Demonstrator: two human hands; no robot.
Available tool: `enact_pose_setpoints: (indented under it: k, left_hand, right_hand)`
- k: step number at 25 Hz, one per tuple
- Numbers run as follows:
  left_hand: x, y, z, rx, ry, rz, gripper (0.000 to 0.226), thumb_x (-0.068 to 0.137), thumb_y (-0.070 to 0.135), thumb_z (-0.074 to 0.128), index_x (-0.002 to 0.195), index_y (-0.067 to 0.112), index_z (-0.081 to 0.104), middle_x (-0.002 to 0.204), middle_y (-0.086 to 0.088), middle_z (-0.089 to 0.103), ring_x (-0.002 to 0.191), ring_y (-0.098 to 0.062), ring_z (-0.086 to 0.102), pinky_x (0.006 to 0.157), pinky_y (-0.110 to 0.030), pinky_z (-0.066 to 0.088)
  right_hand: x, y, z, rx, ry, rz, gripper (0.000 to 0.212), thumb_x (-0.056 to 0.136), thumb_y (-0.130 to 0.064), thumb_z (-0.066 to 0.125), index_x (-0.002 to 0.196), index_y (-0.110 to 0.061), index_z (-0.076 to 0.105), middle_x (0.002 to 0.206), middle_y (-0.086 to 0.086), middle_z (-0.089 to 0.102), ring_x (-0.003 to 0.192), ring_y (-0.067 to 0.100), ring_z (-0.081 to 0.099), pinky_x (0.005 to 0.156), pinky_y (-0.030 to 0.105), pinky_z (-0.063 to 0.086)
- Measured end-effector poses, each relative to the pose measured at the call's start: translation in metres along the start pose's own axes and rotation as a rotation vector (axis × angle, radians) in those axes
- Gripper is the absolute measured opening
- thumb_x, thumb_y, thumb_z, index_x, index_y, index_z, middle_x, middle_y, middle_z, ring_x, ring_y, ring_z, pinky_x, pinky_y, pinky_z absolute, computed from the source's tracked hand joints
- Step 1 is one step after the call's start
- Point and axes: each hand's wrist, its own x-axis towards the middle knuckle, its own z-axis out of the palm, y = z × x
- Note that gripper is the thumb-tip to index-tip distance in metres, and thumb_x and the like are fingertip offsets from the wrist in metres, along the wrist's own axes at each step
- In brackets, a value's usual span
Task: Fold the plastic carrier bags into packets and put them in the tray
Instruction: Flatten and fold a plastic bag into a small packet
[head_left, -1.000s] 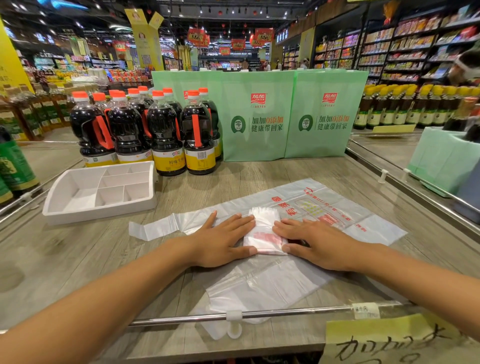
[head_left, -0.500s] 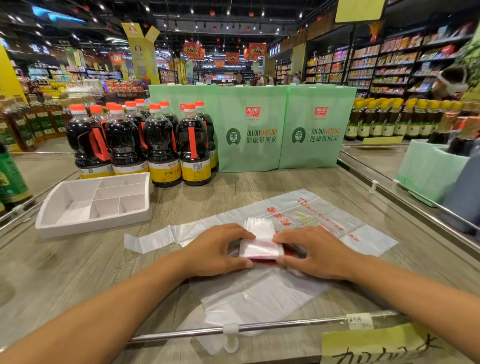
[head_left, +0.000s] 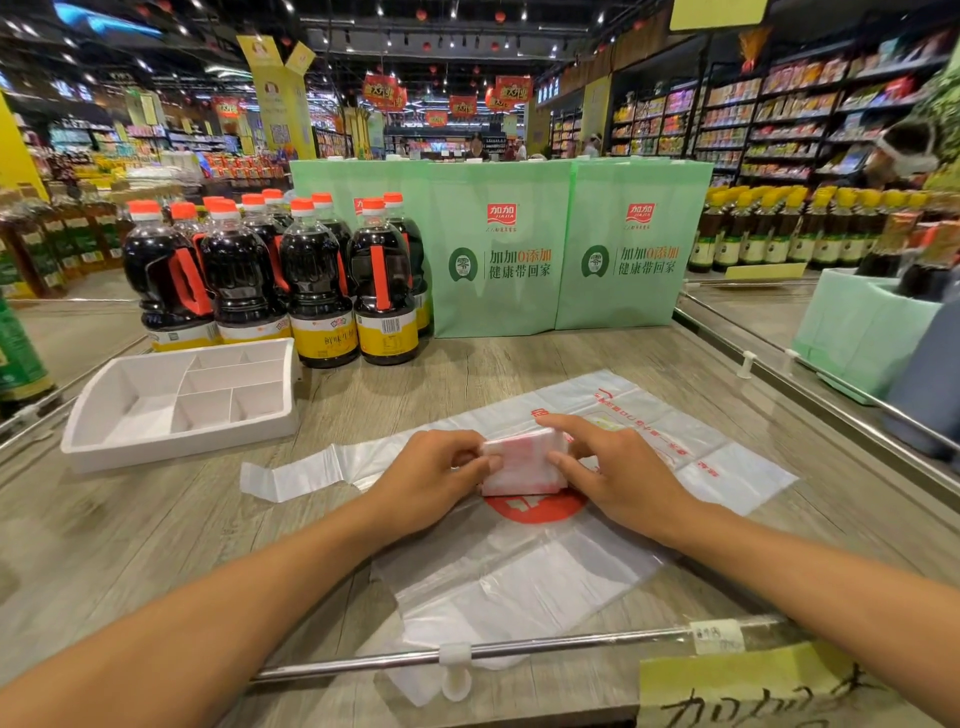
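once flat, left hand (head_left: 431, 480) and right hand (head_left: 621, 470) now pinch the folded packet (head_left: 524, 467).

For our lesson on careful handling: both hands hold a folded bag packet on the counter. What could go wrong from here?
1. The left hand and right hand only pinch the packet; released, the slippery plastic may spring open.
2. It lies on loose bags, one reaching past the rail; lifting might drag them off.
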Motion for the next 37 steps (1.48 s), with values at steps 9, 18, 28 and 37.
enact_pose_setpoints:
  k: [9,18,28,37]
  left_hand:
    - [0.003,-0.002,0.009,-0.061,0.006,-0.178,0.024,0.103,0.035,0.057,0.092,0.015,0.066,0.066,-0.003,0.063,0.060,-0.012,0.052,0.064,-0.041,0.047]
    - [-0.007,-0.005,0.009,0.430,-0.209,-0.013,0.064,0.099,0.047,0.029,0.160,0.029,0.023,0.157,0.007,0.032,0.141,-0.016,0.029,0.117,-0.043,0.025]
    - [-0.008,0.001,0.008,0.627,-0.505,-0.156,0.063,0.107,0.055,0.011,0.161,0.034,-0.013,0.168,0.018,-0.015,0.154,-0.005,-0.017,0.121,-0.054,-0.019]
    - [0.005,0.001,0.004,0.607,-0.628,-0.251,0.063,0.106,0.060,0.014,0.159,0.041,-0.015,0.164,0.022,-0.023,0.152,-0.007,-0.023,0.119,-0.059,-0.018]
  right_hand:
    - [0.004,0.001,0.006,-0.089,-0.131,0.053,0.042,0.097,-0.044,0.056,0.136,-0.031,0.056,0.126,-0.012,0.054,0.117,0.010,0.050,0.098,0.036,0.047]
    - [0.002,-0.007,0.006,-0.182,-0.228,-0.041,0.047,0.103,-0.035,0.053,0.149,-0.030,0.048,0.141,-0.011,0.052,0.129,0.015,0.047,0.106,0.037,0.042]
    - [-0.001,-0.003,0.003,-0.244,-0.403,-0.002,0.057,0.107,-0.048,0.037,0.160,-0.028,0.029,0.166,-0.009,0.028,0.154,0.009,0.019,0.125,0.035,0.019]
    - [-0.005,-0.009,-0.006,-0.274,-0.636,0.088,0.062,0.107,-0.055,0.021,0.162,-0.037,-0.002,0.167,-0.020,-0.009,0.155,0.006,-0.012,0.127,0.043,-0.003]
